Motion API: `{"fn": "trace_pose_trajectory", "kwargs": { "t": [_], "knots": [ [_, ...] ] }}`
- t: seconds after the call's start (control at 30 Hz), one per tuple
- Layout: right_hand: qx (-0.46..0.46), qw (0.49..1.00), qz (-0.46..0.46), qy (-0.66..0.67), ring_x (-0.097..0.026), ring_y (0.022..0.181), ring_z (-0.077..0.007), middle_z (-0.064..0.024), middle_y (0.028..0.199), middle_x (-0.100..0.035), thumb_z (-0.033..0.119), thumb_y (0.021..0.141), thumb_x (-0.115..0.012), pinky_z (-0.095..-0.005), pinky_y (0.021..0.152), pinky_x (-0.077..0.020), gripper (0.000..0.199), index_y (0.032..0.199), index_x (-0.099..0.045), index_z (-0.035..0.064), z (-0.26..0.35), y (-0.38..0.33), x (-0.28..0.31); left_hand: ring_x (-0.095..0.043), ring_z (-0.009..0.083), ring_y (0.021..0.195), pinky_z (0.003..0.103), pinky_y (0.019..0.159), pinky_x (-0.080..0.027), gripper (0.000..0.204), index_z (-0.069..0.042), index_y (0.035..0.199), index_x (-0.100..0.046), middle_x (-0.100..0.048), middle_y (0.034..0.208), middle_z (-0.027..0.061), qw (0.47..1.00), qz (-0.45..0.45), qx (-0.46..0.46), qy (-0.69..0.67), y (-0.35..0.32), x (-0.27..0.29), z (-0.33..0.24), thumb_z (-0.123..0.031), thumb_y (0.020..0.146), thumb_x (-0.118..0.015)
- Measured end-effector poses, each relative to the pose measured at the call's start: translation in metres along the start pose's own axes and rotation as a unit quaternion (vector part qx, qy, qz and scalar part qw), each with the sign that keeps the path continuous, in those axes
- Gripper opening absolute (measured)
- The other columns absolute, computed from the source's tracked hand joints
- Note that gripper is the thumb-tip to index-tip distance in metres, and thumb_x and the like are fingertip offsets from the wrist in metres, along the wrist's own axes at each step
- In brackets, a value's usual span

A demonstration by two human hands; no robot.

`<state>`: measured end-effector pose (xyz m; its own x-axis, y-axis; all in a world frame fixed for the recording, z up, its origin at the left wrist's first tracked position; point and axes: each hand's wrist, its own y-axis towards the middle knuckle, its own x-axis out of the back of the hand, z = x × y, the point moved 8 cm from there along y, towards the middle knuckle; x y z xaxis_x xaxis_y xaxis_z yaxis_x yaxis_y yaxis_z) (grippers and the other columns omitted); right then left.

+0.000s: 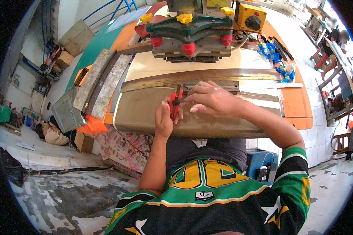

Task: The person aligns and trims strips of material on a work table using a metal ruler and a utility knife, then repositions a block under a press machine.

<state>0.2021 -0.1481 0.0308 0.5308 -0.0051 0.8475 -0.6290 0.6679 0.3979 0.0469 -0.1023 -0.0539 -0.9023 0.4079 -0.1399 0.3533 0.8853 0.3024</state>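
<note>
My left hand (pixel 165 119) is closed around a red two-armed hand tool (pixel 173 106) with a round black knob at its middle. The tool stands nearly upright over the brown-covered front of the worktable (pixel 141 107). Just to its right hovers my right hand (pixel 217 101), palm down, its fingers bent toward the tool and its thumb apart from them. Nothing shows in that hand, and whether a fingertip touches the tool is hard to tell. Behind both hands a long worn metal bar (pixel 223 74) lies across the table, with a shorter lettered bar (pixel 227 86) in front.
A dark green press head (pixel 192 27) with yellow knobs and red feet overhangs the table's back. Beside it sits a yellow control box (pixel 251 17). Heavy metal bars (pixel 102 82) lie at left, crumpled blue plastic (pixel 268 51) at right. Another person (pixel 333 43) sits far right.
</note>
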Motion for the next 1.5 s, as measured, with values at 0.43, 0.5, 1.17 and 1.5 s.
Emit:
{"fn": "trace_pose_trajectory", "kwargs": {
  "t": [0.43,0.5,1.17,1.5],
  "knots": [
    [-0.038,0.961,-0.088,0.26,-0.067,0.092,-0.0251,-0.0177,0.121,-0.055,0.031,0.104,-0.057,-0.0408,0.082,-0.0547,0.035,0.12,-0.06,-0.0004,0.001,0.033,-0.026,-0.058,0.0107,0.064,0.025,0.056,-0.045,0.065,-0.001,0.113,-0.061,-0.067,0.081,0.0079,0.999,0.042,0.001,-0.018,0.0,0.001,0.011,-0.057,0.108,-0.028],
    [-0.018,0.961,-0.101,0.255,-0.068,0.084,-0.0208,-0.0155,0.117,-0.056,0.031,0.105,-0.056,-0.0377,0.075,-0.056,0.034,0.117,-0.061,-0.0001,0.004,0.035,-0.019,-0.061,0.0123,0.072,0.026,0.064,-0.048,0.065,0.0,0.116,-0.06,-0.068,0.087,0.0093,0.997,0.055,-0.029,-0.045,0.002,-0.003,0.009,-0.056,0.109,-0.028],
    [-0.101,0.88,-0.163,0.434,-0.037,0.061,-0.0035,0.0043,0.08,-0.046,0.04,0.11,-0.044,-0.0201,0.054,-0.0323,0.039,0.124,-0.055,0.0051,-0.038,0.014,0.034,-0.062,0.0099,0.084,0.024,0.077,-0.048,0.033,-0.001,0.12,-0.06,-0.068,0.095,0.0058,0.999,0.009,-0.014,0.049,0.008,-0.008,-0.002,-0.031,0.108,-0.051],
    [-0.134,0.922,-0.204,0.302,-0.053,0.067,-0.0135,-0.0049,0.077,-0.051,0.034,0.109,-0.045,-0.0304,0.061,-0.0451,0.035,0.098,-0.057,0.0033,-0.046,0.008,0.049,-0.062,0.0107,0.081,0.025,0.074,-0.05,0.032,0.0,0.115,-0.062,-0.067,0.089,0.0063,0.998,0.023,-0.001,0.057,0.009,-0.01,0.001,-0.029,0.109,-0.05]
  ]
}}
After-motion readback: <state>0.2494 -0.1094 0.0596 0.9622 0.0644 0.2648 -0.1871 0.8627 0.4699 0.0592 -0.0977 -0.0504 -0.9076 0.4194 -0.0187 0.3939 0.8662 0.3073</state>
